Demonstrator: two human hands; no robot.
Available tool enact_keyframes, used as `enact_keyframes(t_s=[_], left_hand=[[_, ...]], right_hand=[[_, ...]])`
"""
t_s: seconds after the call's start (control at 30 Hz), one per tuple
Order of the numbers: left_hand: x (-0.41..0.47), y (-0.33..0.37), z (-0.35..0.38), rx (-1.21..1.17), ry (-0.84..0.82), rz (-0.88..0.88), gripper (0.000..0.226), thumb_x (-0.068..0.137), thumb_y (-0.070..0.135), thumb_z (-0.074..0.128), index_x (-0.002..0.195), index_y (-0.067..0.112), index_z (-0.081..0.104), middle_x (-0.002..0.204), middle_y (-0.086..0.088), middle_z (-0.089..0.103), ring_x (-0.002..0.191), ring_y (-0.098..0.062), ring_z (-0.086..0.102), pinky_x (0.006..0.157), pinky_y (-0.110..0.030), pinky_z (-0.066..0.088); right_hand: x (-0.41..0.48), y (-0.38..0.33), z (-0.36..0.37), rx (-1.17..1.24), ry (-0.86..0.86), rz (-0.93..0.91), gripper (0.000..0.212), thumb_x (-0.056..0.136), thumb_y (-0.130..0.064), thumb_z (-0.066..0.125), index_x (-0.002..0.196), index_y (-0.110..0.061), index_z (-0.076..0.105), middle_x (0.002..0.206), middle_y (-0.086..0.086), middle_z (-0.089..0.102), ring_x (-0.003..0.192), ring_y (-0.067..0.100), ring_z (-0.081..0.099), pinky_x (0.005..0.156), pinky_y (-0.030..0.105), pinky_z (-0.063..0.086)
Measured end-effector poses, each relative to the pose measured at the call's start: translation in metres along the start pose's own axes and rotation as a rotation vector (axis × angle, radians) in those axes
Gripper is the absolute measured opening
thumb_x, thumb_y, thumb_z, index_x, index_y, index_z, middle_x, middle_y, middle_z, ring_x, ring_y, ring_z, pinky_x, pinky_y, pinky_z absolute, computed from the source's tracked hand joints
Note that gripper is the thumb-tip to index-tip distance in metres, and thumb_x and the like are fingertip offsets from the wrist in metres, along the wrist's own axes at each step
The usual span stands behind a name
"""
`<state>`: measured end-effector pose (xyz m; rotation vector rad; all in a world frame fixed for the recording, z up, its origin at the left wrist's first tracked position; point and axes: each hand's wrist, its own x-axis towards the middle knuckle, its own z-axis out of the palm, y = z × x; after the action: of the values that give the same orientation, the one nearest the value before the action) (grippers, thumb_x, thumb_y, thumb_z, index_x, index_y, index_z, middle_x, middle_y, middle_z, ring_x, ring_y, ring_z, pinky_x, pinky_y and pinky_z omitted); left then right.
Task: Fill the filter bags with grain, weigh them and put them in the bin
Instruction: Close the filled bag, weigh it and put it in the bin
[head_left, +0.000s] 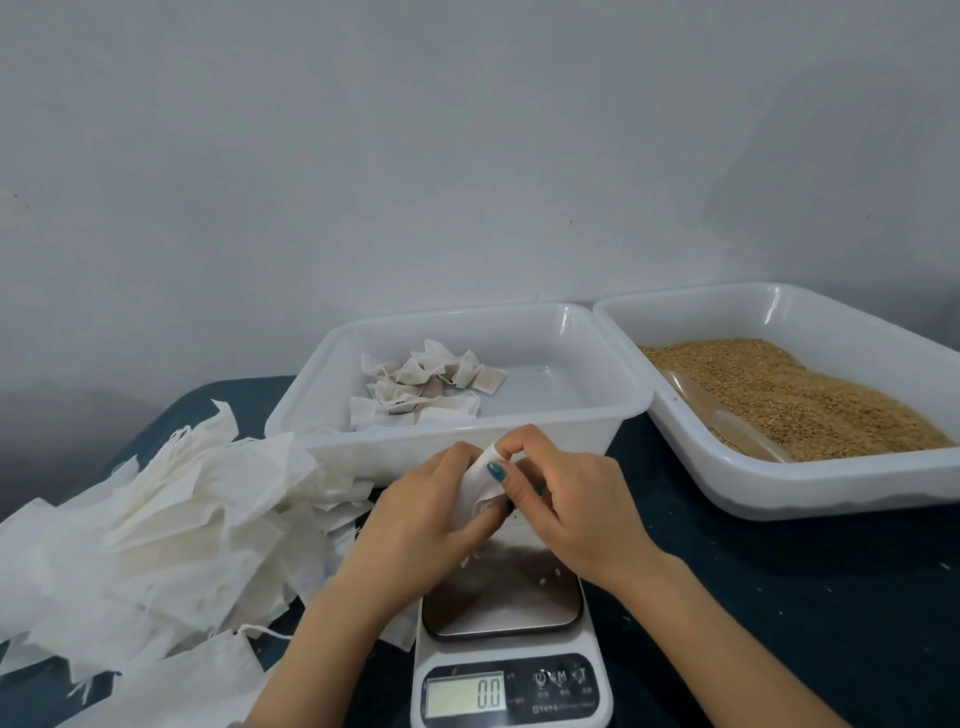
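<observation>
Scale (511, 670) display reads 0.0; button "M"; other labels illegible.

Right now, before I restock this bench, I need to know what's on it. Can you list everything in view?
empty bags: a heap, white, on the table's left
bin: one, white, centre back
filled bags: a cluster, white and tan, in the bin's left half
tray: one, white, right of the bin
grain: a layer, tan, in the tray
scoop: one, clear, lying in the grain
scale: one, white with a steel plate, front centre, reads 0.0
held bag: one, white, above the scale
table: one, dark blue, under it all
left hand: pinches the held bag
right hand: pinches the held bag
</observation>
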<state>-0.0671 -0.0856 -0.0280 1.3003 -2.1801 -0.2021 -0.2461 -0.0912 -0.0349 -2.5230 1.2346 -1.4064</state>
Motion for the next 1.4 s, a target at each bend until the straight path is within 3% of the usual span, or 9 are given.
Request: enact_keyframes(t_s=[0.1, 0.27, 0.43, 0.6, 0.7, 0.8, 1.0, 1.17, 1.4], left_hand=[[0.0, -0.002, -0.001, -0.057, -0.016, -0.011, 0.027, 0.089, 0.045, 0.061, 0.109, 0.03, 0.052, 0.091, 0.015, 0.062, 0.08, -0.004, 0.058, 0.07, -0.029, 0.048], [0.003, -0.005, 0.0, -0.125, 0.008, -0.033, 0.018, 0.09, 0.032, 0.066, 0.1, 0.032, 0.051, 0.086, 0.014, 0.063, 0.077, -0.007, 0.058, 0.067, -0.029, 0.047], [0.0, -0.008, -0.003, -0.222, 0.029, -0.064, 0.017, 0.093, 0.031, 0.064, 0.103, 0.036, 0.051, 0.085, 0.017, 0.063, 0.08, -0.007, 0.059, 0.066, -0.023, 0.046], [-0.002, -0.008, -0.003, -0.268, 0.029, -0.066, 0.027, 0.086, 0.043, 0.051, 0.112, 0.033, 0.049, 0.085, 0.012, 0.063, 0.077, -0.009, 0.058, 0.066, -0.028, 0.047], [-0.001, -0.009, -0.002, -0.273, 0.031, -0.057, 0.031, 0.086, 0.044, 0.049, 0.115, 0.031, 0.049, 0.086, 0.012, 0.063, 0.079, -0.009, 0.058, 0.067, -0.028, 0.047], [-0.001, -0.01, -0.001, -0.257, 0.025, -0.045, 0.029, 0.088, 0.042, 0.051, 0.115, 0.032, 0.047, 0.088, 0.015, 0.062, 0.082, -0.006, 0.058, 0.066, -0.023, 0.046], [-0.001, -0.014, 0.001, -0.239, -0.002, -0.056, 0.024, 0.091, 0.038, 0.054, 0.114, 0.039, 0.044, 0.09, 0.018, 0.061, 0.085, -0.003, 0.057, 0.067, -0.022, 0.046], [-0.002, -0.016, 0.002, -0.239, 0.002, -0.068, 0.03, 0.085, 0.044, 0.051, 0.114, 0.037, 0.045, 0.09, 0.018, 0.061, 0.083, -0.002, 0.058, 0.066, -0.021, 0.046], [-0.003, -0.017, 0.004, -0.245, -0.001, -0.074, 0.024, 0.089, 0.037, 0.057, 0.111, 0.034, 0.048, 0.089, 0.014, 0.062, 0.084, -0.006, 0.058, 0.067, -0.024, 0.045]], right_hand=[[0.001, -0.001, 0.0, 0.007, 0.054, -0.068, 0.021, 0.099, -0.042, 0.05, 0.101, -0.024, 0.061, 0.071, -0.015, 0.066, 0.058, -0.02, 0.046, 0.055, 0.0, 0.031], [0.005, 0.001, -0.006, 0.07, 0.177, -0.096, 0.029, 0.099, -0.045, 0.05, 0.096, -0.022, 0.068, 0.08, -0.016, 0.07, 0.064, -0.006, 0.06, 0.056, 0.004, 0.041], [0.038, 0.03, -0.042, -0.128, 0.424, 0.242, 0.016, 0.095, -0.031, 0.048, 0.093, -0.028, 0.064, 0.084, -0.015, 0.069, 0.069, 0.007, 0.063, 0.055, 0.027, 0.048], [0.057, 0.106, -0.096, -0.374, 0.063, 0.683, 0.025, 0.092, -0.019, 0.052, 0.115, -0.018, 0.062, 0.115, 0.006, 0.062, 0.107, 0.03, 0.056, 0.079, 0.036, 0.046], [0.055, 0.133, -0.12, -0.599, -0.357, 0.961, 0.022, 0.093, -0.026, 0.053, 0.098, -0.005, 0.06, 0.102, 0.013, 0.063, 0.091, 0.031, 0.058, 0.08, 0.036, 0.049], [0.046, 0.139, -0.125, -0.732, -0.648, 1.032, 0.023, 0.092, -0.025, 0.056, 0.096, -0.004, 0.064, 0.084, 0.006, 0.058, 0.083, 0.024, 0.06, 0.084, 0.035, 0.053], [0.031, 0.135, -0.115, -0.645, -0.67, 1.092, 0.036, 0.095, -0.034, 0.051, 0.119, -0.008, 0.059, 0.098, 0.007, 0.061, 0.092, 0.027, 0.06, 0.09, 0.041, 0.051], [0.031, 0.136, -0.114, -0.577, -0.546, 1.078, 0.036, 0.098, -0.039, 0.05, 0.081, -0.009, 0.059, 0.082, 0.007, 0.063, 0.074, 0.023, 0.06, 0.065, 0.032, 0.047], [0.03, 0.131, -0.116, -0.794, -0.528, 1.062, 0.03, 0.098, -0.035, 0.053, 0.109, -0.01, 0.066, 0.122, 0.016, 0.06, 0.112, 0.033, 0.057, 0.093, 0.038, 0.049]])
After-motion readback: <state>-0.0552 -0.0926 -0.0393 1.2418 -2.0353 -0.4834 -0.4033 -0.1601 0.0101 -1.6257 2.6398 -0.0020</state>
